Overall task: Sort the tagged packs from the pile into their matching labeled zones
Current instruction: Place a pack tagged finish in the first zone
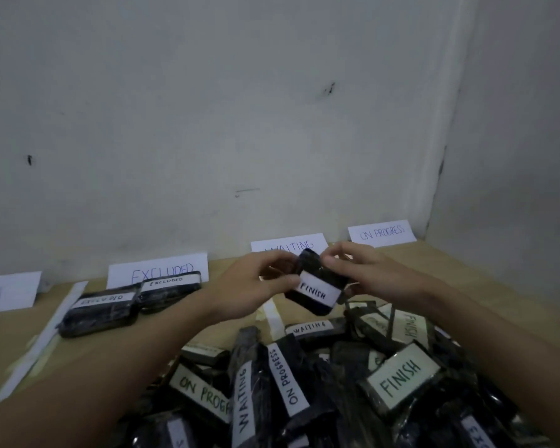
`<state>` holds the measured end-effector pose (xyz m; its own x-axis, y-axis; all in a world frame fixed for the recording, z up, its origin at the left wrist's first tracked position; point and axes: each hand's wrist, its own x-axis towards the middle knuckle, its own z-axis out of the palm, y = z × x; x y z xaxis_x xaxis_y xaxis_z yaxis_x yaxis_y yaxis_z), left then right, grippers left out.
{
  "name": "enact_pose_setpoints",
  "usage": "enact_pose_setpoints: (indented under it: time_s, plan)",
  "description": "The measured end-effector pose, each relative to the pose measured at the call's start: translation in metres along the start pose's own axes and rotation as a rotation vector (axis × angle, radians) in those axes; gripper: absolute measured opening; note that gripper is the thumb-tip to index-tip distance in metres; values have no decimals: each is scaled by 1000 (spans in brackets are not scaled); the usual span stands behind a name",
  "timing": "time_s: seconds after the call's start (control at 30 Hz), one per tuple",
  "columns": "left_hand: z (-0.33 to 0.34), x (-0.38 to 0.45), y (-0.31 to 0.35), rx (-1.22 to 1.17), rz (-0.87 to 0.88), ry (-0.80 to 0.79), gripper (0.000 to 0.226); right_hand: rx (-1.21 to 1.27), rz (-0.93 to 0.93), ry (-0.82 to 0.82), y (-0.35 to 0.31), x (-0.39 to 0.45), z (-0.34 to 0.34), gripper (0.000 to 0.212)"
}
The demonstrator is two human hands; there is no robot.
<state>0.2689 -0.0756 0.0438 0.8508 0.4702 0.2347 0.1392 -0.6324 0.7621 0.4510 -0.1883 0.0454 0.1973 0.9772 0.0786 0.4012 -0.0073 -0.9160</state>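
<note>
Both hands — left (256, 282), right (366, 273) — pinch FINISH pack (317, 286) above pile (320, 383); two EXCLUDED packs (126, 302) left of pile, by EXCLUDED sign (157, 270).

A light brown wooden table (485, 286) stands against a grey wall. The EXCLUDED sign (157, 270) leans at its back edge. Just in front of this sign lie two black packs tagged EXCLUDED (126, 305), side by side and touching. To the right of the sign stand the WAITING sign (288, 243) and, further right, the ON PROGRESS sign (382, 233). To its left is a partly cut sign (7, 291). White tape strips (50, 331) run forward beside the sign. A pile of black tagged packs (320, 383) covers the near side.
</note>
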Motion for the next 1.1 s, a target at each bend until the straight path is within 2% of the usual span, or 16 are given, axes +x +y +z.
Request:
enact_pose_setpoints:
  time_s: [0.1,0.23,0.47,0.53,0.57,0.6,0.67,0.73,0.83,1.1]
  plan:
    - [-11,-5,7,-173,-72,57,26,186,7,58,-13,0,8,31]
    - [-20,-13,10,-264,-115,120,26,337,31,66,-26,1,22,37]
    - [-29,-28,4,-282,-149,151,23,317,57,71,-34,4,43,36]
    - [-32,-32,1,-274,-151,174,22,216,28,144,-34,7,50,33]
    - [-34,-34,-1,-260,-156,190,21,71,-31,199,-32,8,54,31]
    - [-36,-37,-4,-241,-166,210,21,-141,-131,259,-30,8,58,32]
    - [-44,-45,-10,-220,-192,259,21,-562,-410,339,-28,8,71,46]
    - [-53,-53,-15,-214,-233,296,20,-839,-602,356,-29,11,86,61]
    - [-78,-77,-27,-201,-271,373,19,-940,-700,307,-46,29,124,68]
    - [-173,-180,-77,-30,-364,588,22,-891,-894,130,-102,94,254,60]
